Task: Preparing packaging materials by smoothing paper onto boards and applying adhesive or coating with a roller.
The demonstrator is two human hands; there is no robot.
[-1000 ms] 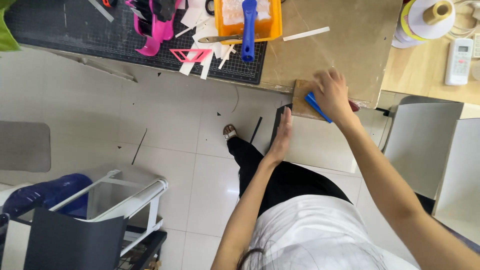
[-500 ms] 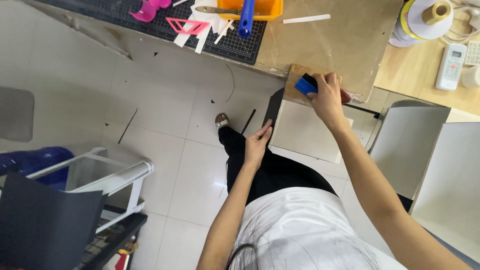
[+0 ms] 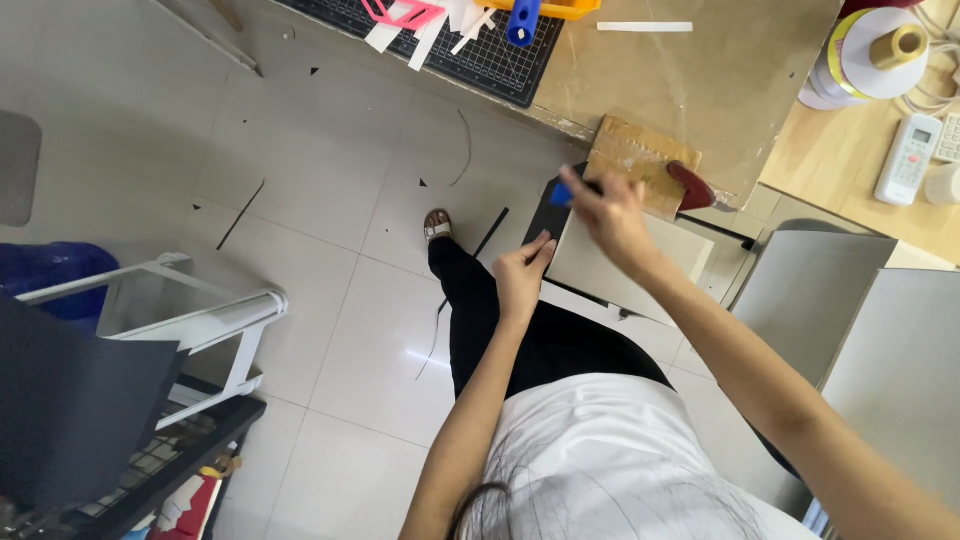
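Gripping blue tool, right hand

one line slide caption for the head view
Right hand holds a blue tool beside a cardboard piece; left hand hangs free.

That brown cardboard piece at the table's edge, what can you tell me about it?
The cardboard piece is a small, roughly rectangular tan slab with a scuffed, scratched top. It lies flat at the corner of the brown table. A dark red object lies at its right end. The right hand, holding a small blue tool, is at its near edge.

Rough brown cardboard piece, glossy floor tiles
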